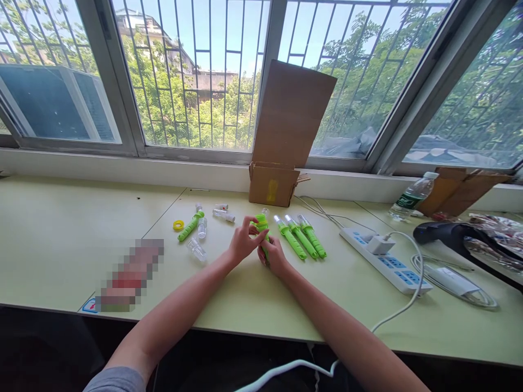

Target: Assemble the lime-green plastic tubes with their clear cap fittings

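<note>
Workroom by its look, long pale worktable [81, 223], barred windows [196, 81], power strip [385, 261]

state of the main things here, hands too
Left hand, gripping the upper part of a green plastic stick
Right hand, gripping the same stick lower down
Three clear-topped green plastic sticks, lying side by side
Small yellow ring, lying flat
Brown cardboard box, open, flap raised
Clear plastic bottle with green label, capped
White plastic power strip with blue sockets, adapter plugged in
</note>
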`<state>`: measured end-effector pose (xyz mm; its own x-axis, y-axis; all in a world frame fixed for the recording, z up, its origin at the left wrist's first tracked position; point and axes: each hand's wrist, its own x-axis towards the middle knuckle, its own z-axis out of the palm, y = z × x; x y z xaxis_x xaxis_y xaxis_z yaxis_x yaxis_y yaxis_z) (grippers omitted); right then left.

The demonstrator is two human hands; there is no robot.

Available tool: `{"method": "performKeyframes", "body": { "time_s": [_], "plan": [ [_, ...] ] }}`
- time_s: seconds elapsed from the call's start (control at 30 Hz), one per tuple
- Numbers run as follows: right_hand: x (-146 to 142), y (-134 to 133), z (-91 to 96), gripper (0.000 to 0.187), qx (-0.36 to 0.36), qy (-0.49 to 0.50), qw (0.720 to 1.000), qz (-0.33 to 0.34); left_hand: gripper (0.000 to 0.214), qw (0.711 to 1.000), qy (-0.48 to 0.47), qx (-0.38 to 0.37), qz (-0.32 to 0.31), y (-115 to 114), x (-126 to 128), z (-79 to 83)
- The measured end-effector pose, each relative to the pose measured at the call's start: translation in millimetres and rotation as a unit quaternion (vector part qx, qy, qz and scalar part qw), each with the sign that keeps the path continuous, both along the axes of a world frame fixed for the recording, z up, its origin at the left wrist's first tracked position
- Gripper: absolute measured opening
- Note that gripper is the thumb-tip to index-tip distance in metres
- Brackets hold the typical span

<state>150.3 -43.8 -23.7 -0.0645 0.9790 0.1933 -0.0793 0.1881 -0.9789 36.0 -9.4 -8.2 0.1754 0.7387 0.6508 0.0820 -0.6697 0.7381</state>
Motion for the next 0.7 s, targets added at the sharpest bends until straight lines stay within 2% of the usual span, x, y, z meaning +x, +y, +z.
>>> {"method": "performKeyframes", "body": {
  "time_s": [0.37,0.7],
  "plan": [
    [-1.1,3.8,-3.8,0.037,0.006,-0.035,0.997,-0.072,0.037,1.000,-0.014,-0.012,-0.002,-0.2,-0.4,-1.6],
    [-2.2,1.2,-1.7,0.036,0.026,-0.046,0.995,-0.087,0.036,1.000,-0.016,-0.007,-0.009,-0.7,0.0,0.8]
  ]
}}
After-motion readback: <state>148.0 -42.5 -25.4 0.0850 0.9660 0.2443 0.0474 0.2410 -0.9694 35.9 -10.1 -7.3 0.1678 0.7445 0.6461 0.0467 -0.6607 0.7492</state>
